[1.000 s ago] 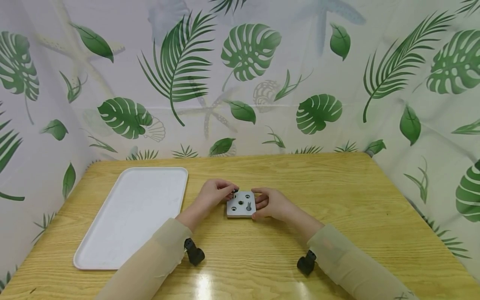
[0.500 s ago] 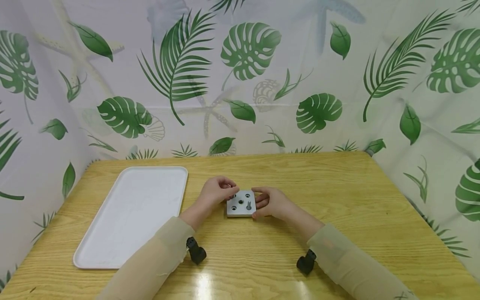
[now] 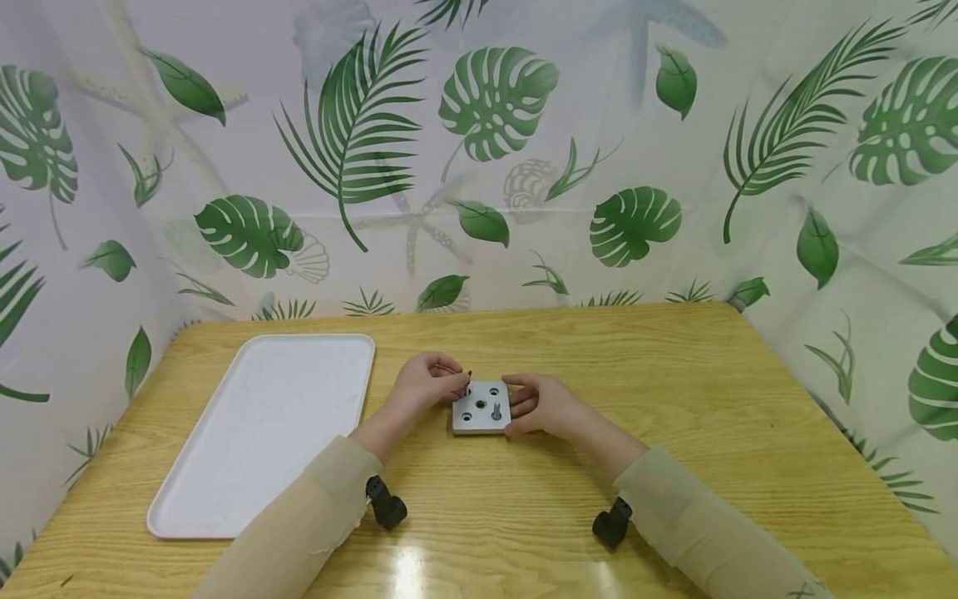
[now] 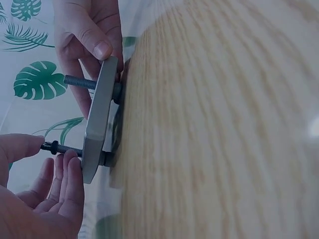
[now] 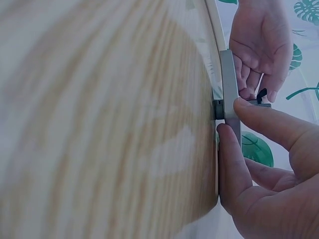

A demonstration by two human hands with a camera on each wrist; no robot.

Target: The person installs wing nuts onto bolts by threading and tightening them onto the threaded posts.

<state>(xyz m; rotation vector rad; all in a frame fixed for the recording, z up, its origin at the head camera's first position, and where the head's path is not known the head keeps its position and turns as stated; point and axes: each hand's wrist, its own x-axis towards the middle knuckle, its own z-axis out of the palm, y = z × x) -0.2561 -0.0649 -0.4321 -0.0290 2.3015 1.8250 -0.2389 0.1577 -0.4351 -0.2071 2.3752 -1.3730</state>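
Note:
A square silver metal plate (image 3: 481,424) lies on the table, raised on the bolt heads beneath it. It has several holes. One bare bolt (image 4: 79,82) sticks up near its right front corner; a second bolt (image 4: 70,149) stands at the far left corner. On that second bolt's end sits a small black nut (image 4: 54,147), seemingly winged in the right wrist view. My left hand (image 3: 425,383) pinches this nut, thumb against it and fingers alongside the bolt. My right hand (image 3: 545,405) grips the plate's right edge between thumb and fingers.
A white rectangular tray (image 3: 262,441) lies on the wooden table (image 3: 674,374) left of the plate. Behind the table hangs a leaf-patterned cloth (image 3: 546,249). Black wrist cameras (image 3: 387,503) hang from both sleeves.
My left fingers shift slightly about the black nut, hiding it half a second ago and showing its tip again now. The plate and my right hand stay put.

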